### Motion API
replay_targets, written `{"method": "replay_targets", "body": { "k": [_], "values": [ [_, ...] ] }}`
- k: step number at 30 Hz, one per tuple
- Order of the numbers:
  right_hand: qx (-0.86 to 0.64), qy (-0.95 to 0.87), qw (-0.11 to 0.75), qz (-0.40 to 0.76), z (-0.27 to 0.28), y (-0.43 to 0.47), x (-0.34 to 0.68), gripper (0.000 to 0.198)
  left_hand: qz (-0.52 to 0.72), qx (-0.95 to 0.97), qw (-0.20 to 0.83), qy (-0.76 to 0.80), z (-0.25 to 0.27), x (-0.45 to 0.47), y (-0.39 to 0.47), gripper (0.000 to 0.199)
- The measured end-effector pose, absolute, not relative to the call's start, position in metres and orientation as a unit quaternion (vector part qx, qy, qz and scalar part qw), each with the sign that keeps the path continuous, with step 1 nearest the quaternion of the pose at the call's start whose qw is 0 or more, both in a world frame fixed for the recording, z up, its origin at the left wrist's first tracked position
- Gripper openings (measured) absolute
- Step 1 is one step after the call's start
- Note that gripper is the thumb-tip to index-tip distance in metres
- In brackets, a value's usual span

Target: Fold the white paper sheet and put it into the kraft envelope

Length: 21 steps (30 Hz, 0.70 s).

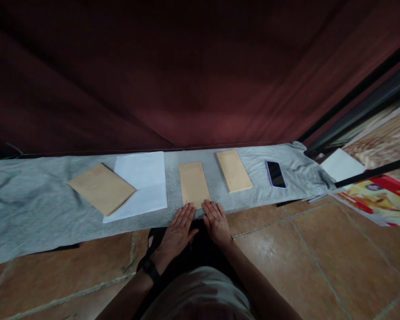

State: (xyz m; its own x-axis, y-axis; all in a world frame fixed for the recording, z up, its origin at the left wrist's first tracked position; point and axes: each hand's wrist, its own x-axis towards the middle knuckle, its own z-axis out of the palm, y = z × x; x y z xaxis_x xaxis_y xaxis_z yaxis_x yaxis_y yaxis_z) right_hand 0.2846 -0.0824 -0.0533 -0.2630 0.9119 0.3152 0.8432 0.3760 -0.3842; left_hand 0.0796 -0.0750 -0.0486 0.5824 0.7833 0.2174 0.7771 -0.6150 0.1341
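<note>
The middle brown envelope [193,183] lies flat on the cloth-covered surface [46,209], squarely before the person; at its near edge rest the fingertips of the left hand [180,231] and the right hand [217,224], each grip flat and loose, fingers extended, nothing visibly pinched. Uneven pressure from the two hands could skew the envelope or rumple the soft grey cloth [308,178] beneath; a hard push could slide it toward the dark red curtain [200,102] beyond it. Right of that envelope, apart from it, lies a slanted envelope stack [234,171]; a brush of the right hand could fan it out (if its pieces are loose, which I cannot tell). Farther right of the envelope is a smartphone [276,174]; a tug on the cloth could shift it. Left of the envelope, a tilted brown envelope [101,189] overlaps white paper [146,182]; dragging either could disturb the other.
</note>
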Motion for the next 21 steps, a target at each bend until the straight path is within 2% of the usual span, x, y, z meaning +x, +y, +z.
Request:
{"method": "replay_targets", "body": {
  "k": [9,14,18,21],
  "values": [
    [-0.618,-0.728,0.288,0.073,-0.062,-0.073,0.294,0.044,0.115,0.883,-0.012,0.456,-0.052,0.082,-0.081,0.077],
    [-0.667,-0.673,0.310,0.075,-0.058,-0.061,0.284,0.037,0.068,0.878,-0.005,0.474,-0.048,0.091,-0.084,0.083],
    [-0.698,-0.642,0.306,0.082,-0.056,-0.054,0.281,0.027,0.045,0.892,0.015,0.449,-0.045,0.091,-0.076,0.079],
    [-0.708,-0.613,0.337,0.099,-0.055,-0.048,0.281,0.022,0.049,0.897,0.029,0.439,-0.045,0.091,-0.069,0.074]
  ]
}}
